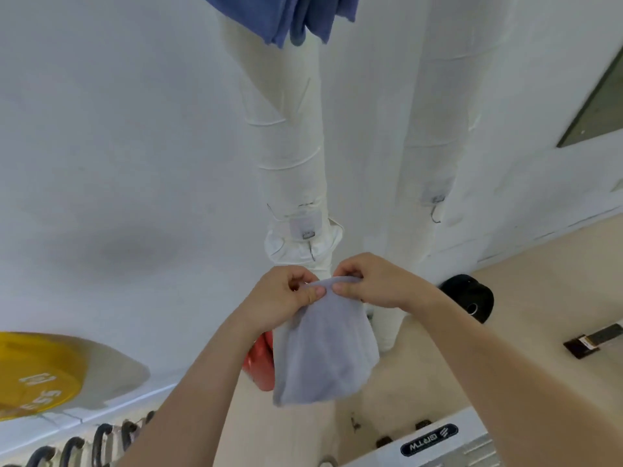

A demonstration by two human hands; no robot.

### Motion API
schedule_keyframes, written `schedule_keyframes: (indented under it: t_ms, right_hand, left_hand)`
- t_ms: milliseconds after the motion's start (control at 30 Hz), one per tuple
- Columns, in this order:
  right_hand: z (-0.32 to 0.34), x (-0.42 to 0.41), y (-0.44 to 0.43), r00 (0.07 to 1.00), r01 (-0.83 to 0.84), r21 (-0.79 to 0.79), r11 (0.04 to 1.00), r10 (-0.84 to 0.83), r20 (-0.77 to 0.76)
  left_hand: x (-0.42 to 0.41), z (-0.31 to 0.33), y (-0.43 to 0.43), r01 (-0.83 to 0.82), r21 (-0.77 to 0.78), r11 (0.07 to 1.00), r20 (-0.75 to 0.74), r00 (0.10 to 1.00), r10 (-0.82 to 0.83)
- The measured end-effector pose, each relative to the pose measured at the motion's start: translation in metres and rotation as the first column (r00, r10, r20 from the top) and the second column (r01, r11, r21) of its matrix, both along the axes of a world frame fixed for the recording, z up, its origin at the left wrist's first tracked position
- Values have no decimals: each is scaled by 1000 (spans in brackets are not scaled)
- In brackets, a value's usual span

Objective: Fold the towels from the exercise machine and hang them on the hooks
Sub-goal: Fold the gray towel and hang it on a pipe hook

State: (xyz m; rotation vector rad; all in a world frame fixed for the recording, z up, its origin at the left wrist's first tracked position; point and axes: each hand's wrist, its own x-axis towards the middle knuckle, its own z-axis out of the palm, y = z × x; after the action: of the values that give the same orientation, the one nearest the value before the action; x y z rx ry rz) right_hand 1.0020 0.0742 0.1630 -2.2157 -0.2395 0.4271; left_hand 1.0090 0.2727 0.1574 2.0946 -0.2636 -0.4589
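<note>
Left hand (pixel 286 296) and right hand (pixel 365 281) both pinch the top fold of a pale grey towel (pixel 322 348), already folded, hanging just below the nearer wire hook (pixel 312 251) on the wrapped pipe (pixel 290 146). A blue towel (pixel 286 15) already hangs above (hook hidden). Second hook (pixel 436 210) on the right pipe is bare. Hanging not yet done; likely further towels left.

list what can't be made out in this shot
Head view only:
- blue towel: top edge cuts it off; what it hangs from is unseen.
- red object: mostly behind the grey towel; unidentifiable.
- yellow plate: cut by left edge, print blurred.
- grey towel, pinched by left hand and right hand: front face hides its layers.
</note>
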Motion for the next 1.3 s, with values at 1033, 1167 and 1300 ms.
schedule_keyframes:
  t_ms: [1033, 1167, 1300]
  right_hand:
    - [-117, 66, 72, 734, 623, 187, 760, -650, 198]
    - [-106, 65, 69, 757, 630, 112, 768, -640, 133]
    - [-87, 69, 50, 855, 515, 38, 856, -517, 47]
  left_hand:
    - [56, -128, -31, -387, -30, 921, 328, 867, 375]
    - [54, -121, -32, -422, -114, 899, 46, 902, 430]
    - [51, -106, -28, -392, -141, 909, -4, 919, 395]
